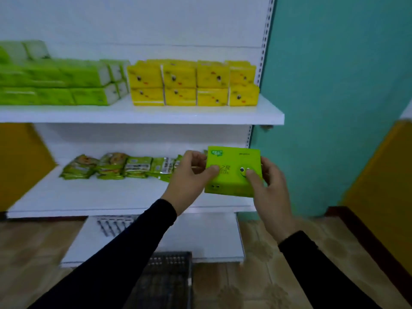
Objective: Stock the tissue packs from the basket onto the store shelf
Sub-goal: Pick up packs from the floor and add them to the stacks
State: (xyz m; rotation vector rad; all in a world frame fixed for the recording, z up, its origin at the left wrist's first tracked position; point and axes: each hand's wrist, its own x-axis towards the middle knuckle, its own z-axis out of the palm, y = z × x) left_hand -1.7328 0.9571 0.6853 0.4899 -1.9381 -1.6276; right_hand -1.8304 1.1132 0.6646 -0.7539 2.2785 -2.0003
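A bright green rectangular tissue pack [233, 171] sits in our grip above the white lower shelf [89, 197], right of its green snack packets [116, 166]; our left hand [189, 175] and right hand [270, 186] pinch its sides, thumbs on the front.

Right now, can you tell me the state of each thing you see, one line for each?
Green tissue pack: held upright in front of the lower shelf, not yet placed.
Left hand: grips the pack's left side.
Right hand: grips its right side.
Yellow packs: stacked two high on the upper shelf.
Green long packs: stacked, lying flat.
Snack bags: in a row on the lower shelf.
Basket: on the floor; contents unclear.
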